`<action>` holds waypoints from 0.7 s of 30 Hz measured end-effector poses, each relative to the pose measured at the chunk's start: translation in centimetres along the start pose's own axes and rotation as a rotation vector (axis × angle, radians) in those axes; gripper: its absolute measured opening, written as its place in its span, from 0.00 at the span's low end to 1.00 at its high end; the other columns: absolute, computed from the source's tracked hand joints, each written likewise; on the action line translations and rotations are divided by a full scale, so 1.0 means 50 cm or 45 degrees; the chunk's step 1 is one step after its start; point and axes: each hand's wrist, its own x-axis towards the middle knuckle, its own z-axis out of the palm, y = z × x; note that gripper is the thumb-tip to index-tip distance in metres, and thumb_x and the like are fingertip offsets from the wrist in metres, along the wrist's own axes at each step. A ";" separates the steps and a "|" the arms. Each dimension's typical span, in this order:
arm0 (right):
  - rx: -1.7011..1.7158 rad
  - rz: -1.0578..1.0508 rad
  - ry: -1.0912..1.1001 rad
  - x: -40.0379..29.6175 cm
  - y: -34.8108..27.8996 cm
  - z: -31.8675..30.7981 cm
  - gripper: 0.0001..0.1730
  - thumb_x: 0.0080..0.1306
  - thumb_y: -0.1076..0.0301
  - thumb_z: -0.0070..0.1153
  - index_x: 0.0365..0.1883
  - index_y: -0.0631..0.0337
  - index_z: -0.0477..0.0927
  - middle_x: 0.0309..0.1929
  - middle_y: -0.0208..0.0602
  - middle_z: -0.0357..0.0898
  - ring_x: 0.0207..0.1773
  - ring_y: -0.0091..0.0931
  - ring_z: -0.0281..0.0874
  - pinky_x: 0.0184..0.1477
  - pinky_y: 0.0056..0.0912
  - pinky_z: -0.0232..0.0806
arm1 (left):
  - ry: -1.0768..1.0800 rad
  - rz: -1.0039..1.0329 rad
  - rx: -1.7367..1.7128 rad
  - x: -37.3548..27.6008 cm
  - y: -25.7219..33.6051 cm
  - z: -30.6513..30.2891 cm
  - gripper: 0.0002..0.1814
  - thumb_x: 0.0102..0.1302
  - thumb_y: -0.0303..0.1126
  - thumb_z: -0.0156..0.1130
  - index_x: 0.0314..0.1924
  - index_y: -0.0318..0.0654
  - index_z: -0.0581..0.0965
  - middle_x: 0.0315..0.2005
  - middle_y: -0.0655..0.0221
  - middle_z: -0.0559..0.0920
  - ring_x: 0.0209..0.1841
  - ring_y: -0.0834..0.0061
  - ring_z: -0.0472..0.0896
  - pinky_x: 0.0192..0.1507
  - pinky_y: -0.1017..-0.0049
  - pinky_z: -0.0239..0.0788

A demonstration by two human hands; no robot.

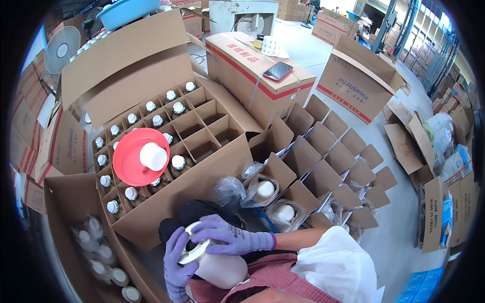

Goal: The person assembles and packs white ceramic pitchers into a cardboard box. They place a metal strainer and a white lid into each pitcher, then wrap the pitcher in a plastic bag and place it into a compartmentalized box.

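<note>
A white flask body (223,267) lies tilted on my lap, its open mouth towards the upper left. My left hand (178,257), in a purple knit glove, grips the left side of its rim. My right hand (231,235), gloved alike, holds the rim from above and the right. Beyond them, a divided cardboard box (197,181) holds several bottles with white caps (178,162). A red plastic basin (127,166) rests on those bottles with a white cup-shaped piece (153,156) in it. To the right, tall cardboard dividers (301,155) surround white-topped items (285,212) in clear plastic bags.
An open box (72,227) at lower left holds several white caps, some bagged. A closed carton (235,68) bears a phone (278,71) and tape rolls (271,46). Another open carton (352,79) stands at back right. A fan (62,50) is at upper left.
</note>
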 end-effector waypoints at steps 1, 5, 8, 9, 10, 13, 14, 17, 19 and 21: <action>-0.141 -0.083 0.060 0.011 0.004 0.006 0.31 0.67 0.62 0.62 0.67 0.57 0.71 0.66 0.44 0.69 0.72 0.45 0.59 0.74 0.48 0.51 | -0.049 0.057 0.068 0.015 0.011 -0.006 0.40 0.56 0.51 0.66 0.63 0.30 0.75 0.65 0.47 0.73 0.66 0.53 0.74 0.68 0.60 0.64; -0.126 -0.201 0.250 0.097 -0.046 -0.007 0.41 0.64 0.58 0.66 0.73 0.58 0.65 0.73 0.51 0.58 0.75 0.47 0.56 0.74 0.50 0.53 | 0.076 0.156 -0.031 0.033 0.011 -0.023 0.36 0.58 0.49 0.66 0.60 0.29 0.77 0.63 0.48 0.76 0.62 0.56 0.78 0.61 0.63 0.70; -0.313 -0.519 0.308 0.149 -0.028 -0.015 0.42 0.62 0.61 0.66 0.73 0.58 0.63 0.75 0.57 0.53 0.77 0.54 0.52 0.75 0.49 0.53 | 0.482 -0.213 0.491 0.062 0.051 0.002 0.36 0.72 0.53 0.54 0.65 0.26 0.71 0.62 0.54 0.76 0.57 0.64 0.79 0.61 0.65 0.70; -0.566 -0.718 0.283 0.169 -0.012 -0.007 0.41 0.63 0.63 0.65 0.73 0.57 0.63 0.75 0.57 0.54 0.76 0.56 0.54 0.74 0.50 0.54 | 0.537 -0.262 0.065 0.070 0.048 0.008 0.36 0.73 0.53 0.54 0.67 0.27 0.68 0.64 0.54 0.75 0.59 0.64 0.78 0.62 0.65 0.69; -0.747 -0.700 0.182 0.180 -0.001 0.010 0.35 0.66 0.69 0.60 0.71 0.57 0.64 0.74 0.56 0.54 0.74 0.53 0.58 0.71 0.48 0.59 | 0.638 -0.284 -0.422 0.077 0.045 0.014 0.38 0.73 0.53 0.54 0.70 0.28 0.65 0.65 0.53 0.73 0.61 0.64 0.76 0.63 0.65 0.68; -0.020 -0.289 0.223 0.204 -0.008 0.014 0.31 0.66 0.75 0.55 0.69 0.58 0.66 0.70 0.50 0.62 0.71 0.41 0.66 0.67 0.39 0.66 | 0.642 -0.213 -0.595 0.066 0.018 0.016 0.38 0.74 0.52 0.54 0.72 0.30 0.62 0.68 0.51 0.68 0.66 0.62 0.72 0.66 0.65 0.65; 0.403 0.008 0.142 0.204 -0.014 0.006 0.29 0.71 0.72 0.52 0.70 0.58 0.64 0.64 0.41 0.69 0.66 0.31 0.70 0.65 0.34 0.67 | 0.616 -0.023 -0.218 0.070 0.005 0.026 0.35 0.74 0.53 0.52 0.70 0.34 0.66 0.71 0.50 0.64 0.69 0.53 0.67 0.68 0.58 0.62; 1.125 0.510 0.128 0.182 0.030 -0.020 0.27 0.79 0.63 0.47 0.73 0.58 0.62 0.63 0.32 0.73 0.63 0.22 0.73 0.65 0.29 0.68 | 0.329 0.517 0.837 0.103 0.012 0.011 0.31 0.69 0.52 0.59 0.66 0.41 0.73 0.69 0.46 0.66 0.73 0.40 0.59 0.71 0.48 0.52; 1.490 0.550 0.065 0.165 0.051 -0.027 0.28 0.79 0.58 0.48 0.73 0.57 0.62 0.65 0.32 0.72 0.65 0.22 0.72 0.66 0.30 0.67 | 0.144 0.492 0.917 0.109 0.024 0.010 0.27 0.66 0.50 0.63 0.61 0.46 0.77 0.70 0.47 0.65 0.72 0.38 0.59 0.70 0.45 0.51; 1.457 0.581 0.045 0.162 0.066 -0.044 0.29 0.77 0.56 0.50 0.72 0.57 0.64 0.65 0.32 0.72 0.65 0.23 0.72 0.66 0.32 0.67 | 0.037 0.423 0.830 0.121 0.027 0.009 0.27 0.59 0.43 0.68 0.59 0.46 0.78 0.70 0.48 0.66 0.73 0.38 0.58 0.71 0.45 0.50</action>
